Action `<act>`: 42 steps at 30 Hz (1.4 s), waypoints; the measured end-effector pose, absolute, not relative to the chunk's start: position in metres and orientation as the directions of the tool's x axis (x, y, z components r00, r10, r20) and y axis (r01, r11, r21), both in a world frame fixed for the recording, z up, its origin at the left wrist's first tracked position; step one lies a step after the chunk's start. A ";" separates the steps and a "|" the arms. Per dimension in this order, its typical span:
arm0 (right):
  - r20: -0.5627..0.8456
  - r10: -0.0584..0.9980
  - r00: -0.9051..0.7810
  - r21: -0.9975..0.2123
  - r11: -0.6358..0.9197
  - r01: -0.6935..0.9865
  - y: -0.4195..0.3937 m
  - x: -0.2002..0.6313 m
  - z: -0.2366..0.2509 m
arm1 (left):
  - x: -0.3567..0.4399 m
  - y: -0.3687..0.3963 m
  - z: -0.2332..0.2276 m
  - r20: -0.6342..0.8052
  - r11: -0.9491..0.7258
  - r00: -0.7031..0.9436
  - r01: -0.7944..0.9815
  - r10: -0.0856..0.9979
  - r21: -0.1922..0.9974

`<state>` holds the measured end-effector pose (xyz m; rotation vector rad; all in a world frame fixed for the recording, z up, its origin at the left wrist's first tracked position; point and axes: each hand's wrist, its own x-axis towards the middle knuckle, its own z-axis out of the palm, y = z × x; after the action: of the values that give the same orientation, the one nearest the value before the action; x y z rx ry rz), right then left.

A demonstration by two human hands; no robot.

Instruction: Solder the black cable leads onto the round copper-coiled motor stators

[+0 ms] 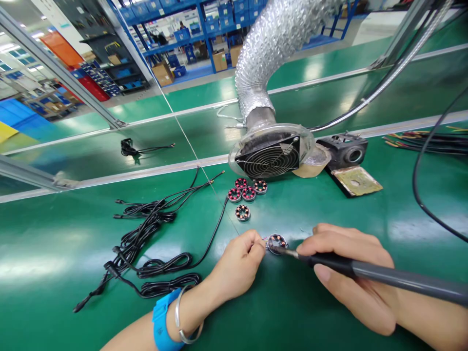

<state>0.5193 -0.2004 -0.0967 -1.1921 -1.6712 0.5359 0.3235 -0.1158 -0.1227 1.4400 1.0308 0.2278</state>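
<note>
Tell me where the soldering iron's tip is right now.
In the head view, low and centre, the grey-handled soldering iron in the right hand touches its tip to the small round copper-wound coil, beside the left hand's fingertips.

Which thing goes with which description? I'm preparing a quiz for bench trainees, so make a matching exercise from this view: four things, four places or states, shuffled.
Things:
1. soldering iron
2. wound coil ring
3. black cables
4. fume extractor fan

Descriptions:
A. bundled on the mat, left of the left hand
B. at the end of the silver duct, facing the worker
C. held in the right hand
D. between both hands, under the iron's tip

Pairs: 1-C, 2-D, 3-A, 4-B
</note>
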 end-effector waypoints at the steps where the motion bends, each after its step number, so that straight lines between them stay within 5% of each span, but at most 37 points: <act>1: 0.456 0.889 -0.045 -0.780 0.424 0.461 -0.201 0.519 -0.097 | 0.324 -0.116 -0.122 -0.436 0.187 0.579 0.440 0.689 0.879; 21: 0.559 0.829 -0.021 -0.745 0.514 0.425 -0.201 0.522 -0.102 | 0.323 -0.116 -0.124 -0.442 0.202 0.590 0.428 0.675 0.881; 32: 0.535 0.832 -0.145 -0.626 0.505 0.594 -0.178 0.517 -0.127 | 0.318 -0.109 -0.122 -0.536 0.429 0.576 0.325 0.617 0.843; 42: 0.410 0.871 -0.272 -0.650 0.488 0.583 -0.174 0.514 -0.144 | 0.308 -0.098 -0.115 -0.407 0.144 0.595 0.438 0.694 0.887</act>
<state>0.5136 -0.1744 -0.1440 -1.1984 -1.9786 0.4843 0.3078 -0.0984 -0.1151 1.4869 1.0086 0.2384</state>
